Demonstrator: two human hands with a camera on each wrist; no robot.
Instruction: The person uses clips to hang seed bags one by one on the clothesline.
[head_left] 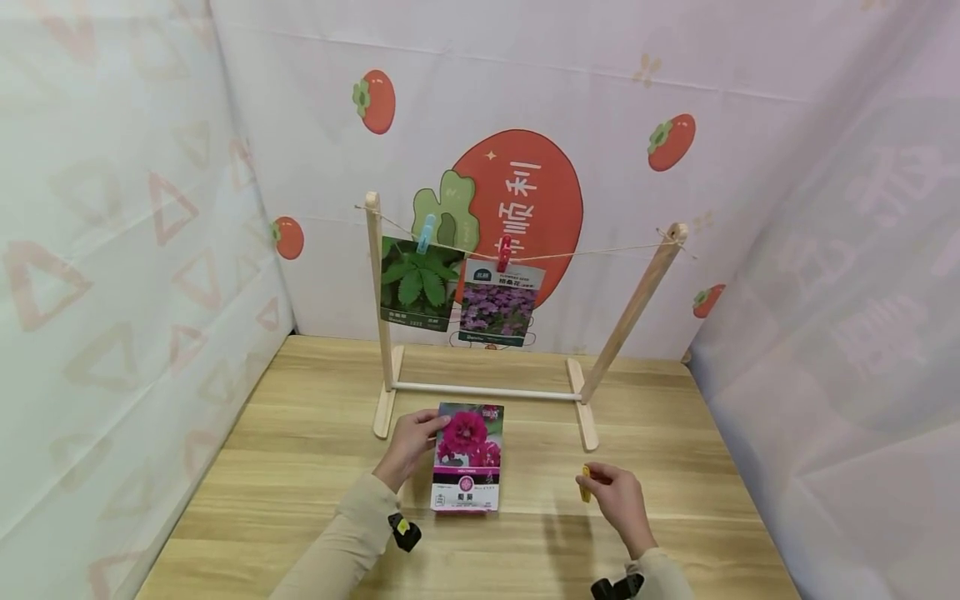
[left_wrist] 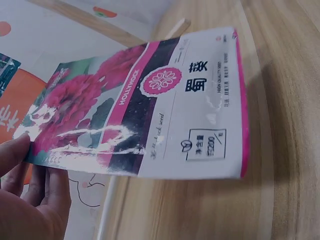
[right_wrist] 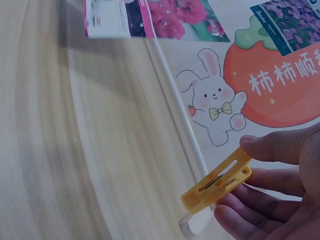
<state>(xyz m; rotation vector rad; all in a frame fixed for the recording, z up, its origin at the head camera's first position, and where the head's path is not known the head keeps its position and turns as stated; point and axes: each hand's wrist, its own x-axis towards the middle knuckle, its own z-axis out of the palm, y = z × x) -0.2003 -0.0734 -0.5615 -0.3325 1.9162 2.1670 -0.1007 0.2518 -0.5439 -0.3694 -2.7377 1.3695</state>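
My left hand (head_left: 408, 446) pinches the upper left edge of a hollyhock seed packet (head_left: 467, 458) with pink flowers, thumb on its front. The left wrist view shows that packet (left_wrist: 150, 105) tilted above the wooden table, its pink-edged bottom toward the camera. To the right, my right hand (head_left: 618, 500) holds a yellow clothespin (right_wrist: 217, 180) between thumb and fingers. Behind them, a string (head_left: 592, 252) runs between two wooden posts. A light blue clothespin (head_left: 426, 234) holds a green-leaf packet (head_left: 420, 283) on it, and a red clothespin (head_left: 504, 252) holds a purple-flower packet (head_left: 500, 304).
The rack's left post (head_left: 379, 292) and right post (head_left: 633, 312) stand on wooden feet, joined low down by a white rod (head_left: 487, 391). A printed cloth (head_left: 315, 100) walls in the wooden table (head_left: 300, 467) at the back and both sides.
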